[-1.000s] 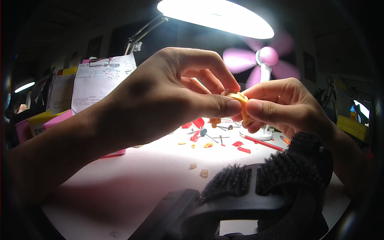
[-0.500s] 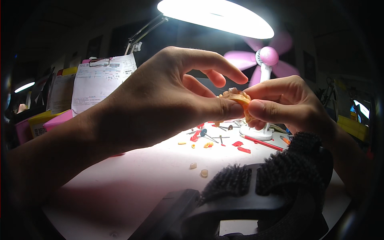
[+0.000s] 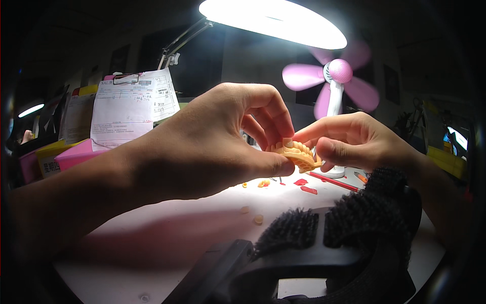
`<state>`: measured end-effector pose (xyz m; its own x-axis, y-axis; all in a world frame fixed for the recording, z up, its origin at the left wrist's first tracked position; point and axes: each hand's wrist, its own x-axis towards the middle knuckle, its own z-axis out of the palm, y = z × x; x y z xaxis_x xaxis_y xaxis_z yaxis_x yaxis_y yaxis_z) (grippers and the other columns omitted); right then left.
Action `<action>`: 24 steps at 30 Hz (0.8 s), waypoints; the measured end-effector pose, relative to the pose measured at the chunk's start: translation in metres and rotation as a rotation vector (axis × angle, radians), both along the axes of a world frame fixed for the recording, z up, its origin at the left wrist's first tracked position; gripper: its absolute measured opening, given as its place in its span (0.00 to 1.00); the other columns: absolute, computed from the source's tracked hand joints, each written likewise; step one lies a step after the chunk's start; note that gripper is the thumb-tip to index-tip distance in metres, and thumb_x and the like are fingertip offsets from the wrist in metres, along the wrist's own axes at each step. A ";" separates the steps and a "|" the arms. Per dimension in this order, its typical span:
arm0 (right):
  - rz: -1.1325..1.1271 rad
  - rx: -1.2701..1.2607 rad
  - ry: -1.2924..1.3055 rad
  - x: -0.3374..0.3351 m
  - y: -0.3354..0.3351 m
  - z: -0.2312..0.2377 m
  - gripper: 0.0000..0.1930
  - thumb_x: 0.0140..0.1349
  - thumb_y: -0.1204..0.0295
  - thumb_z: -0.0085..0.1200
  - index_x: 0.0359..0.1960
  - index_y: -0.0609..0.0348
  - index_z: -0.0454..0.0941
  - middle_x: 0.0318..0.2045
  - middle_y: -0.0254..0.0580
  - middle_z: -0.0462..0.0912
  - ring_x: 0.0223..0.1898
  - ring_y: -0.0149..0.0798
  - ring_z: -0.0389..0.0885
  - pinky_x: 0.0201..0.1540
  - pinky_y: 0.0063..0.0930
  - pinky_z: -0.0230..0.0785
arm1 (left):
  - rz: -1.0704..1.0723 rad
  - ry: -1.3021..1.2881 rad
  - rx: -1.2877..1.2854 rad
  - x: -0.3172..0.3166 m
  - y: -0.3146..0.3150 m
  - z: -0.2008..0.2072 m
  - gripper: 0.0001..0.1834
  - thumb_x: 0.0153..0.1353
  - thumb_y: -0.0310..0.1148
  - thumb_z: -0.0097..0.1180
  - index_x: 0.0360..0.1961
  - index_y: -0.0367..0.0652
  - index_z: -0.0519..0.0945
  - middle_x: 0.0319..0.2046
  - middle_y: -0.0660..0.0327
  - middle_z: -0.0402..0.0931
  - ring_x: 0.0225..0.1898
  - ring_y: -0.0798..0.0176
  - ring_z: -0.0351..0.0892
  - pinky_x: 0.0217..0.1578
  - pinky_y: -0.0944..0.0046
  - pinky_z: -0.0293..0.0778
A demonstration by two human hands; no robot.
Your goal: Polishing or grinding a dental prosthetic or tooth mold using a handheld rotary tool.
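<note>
Hands meet under the bright desk lamp (image 3: 273,20), both pinching one small orange dental model (image 3: 297,154) (a ridged arch of teeth) held in the air above the white table (image 3: 167,238). Left hand (image 3: 212,144) grips it between thumb and curled fingertips; right hand (image 3: 354,139) pinches its 3 o'clock side, thumb pressed beneath. At 12 o'clock from the model stands a pink fan (image 3: 336,83). Red and orange scraps (image 3: 304,185) lie on the table just below. Black padded strap (image 3: 349,233) sits at 6 o'clock.
</note>
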<state>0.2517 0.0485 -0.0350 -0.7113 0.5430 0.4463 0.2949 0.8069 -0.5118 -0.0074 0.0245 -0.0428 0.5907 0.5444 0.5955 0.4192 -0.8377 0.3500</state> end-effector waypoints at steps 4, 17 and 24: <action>-0.389 -0.041 -0.200 0.014 0.008 0.008 0.18 0.71 0.58 0.63 0.48 0.61 0.88 0.28 0.28 0.81 0.28 0.20 0.75 0.28 0.18 0.64 | -0.024 0.066 0.006 -0.003 0.009 -0.009 0.17 0.57 0.28 0.75 0.43 0.38 0.79 0.42 0.58 0.81 0.48 0.64 0.82 0.48 0.58 0.88; -0.544 -0.123 -0.307 0.004 0.006 -0.014 0.09 0.63 0.71 0.64 0.35 0.67 0.84 0.21 0.39 0.80 0.17 0.29 0.78 0.18 0.27 0.68 | -0.064 0.170 -0.080 0.003 0.012 -0.018 0.23 0.55 0.37 0.79 0.45 0.37 0.81 0.41 0.58 0.82 0.48 0.62 0.84 0.50 0.56 0.86; -0.457 -0.294 -0.050 0.010 0.016 -0.011 0.07 0.66 0.70 0.62 0.36 0.62 0.85 0.27 0.34 0.80 0.28 0.24 0.77 0.30 0.23 0.69 | -0.055 0.153 -0.168 0.002 0.006 -0.021 0.21 0.64 0.38 0.71 0.53 0.37 0.81 0.45 0.56 0.84 0.51 0.61 0.83 0.54 0.55 0.83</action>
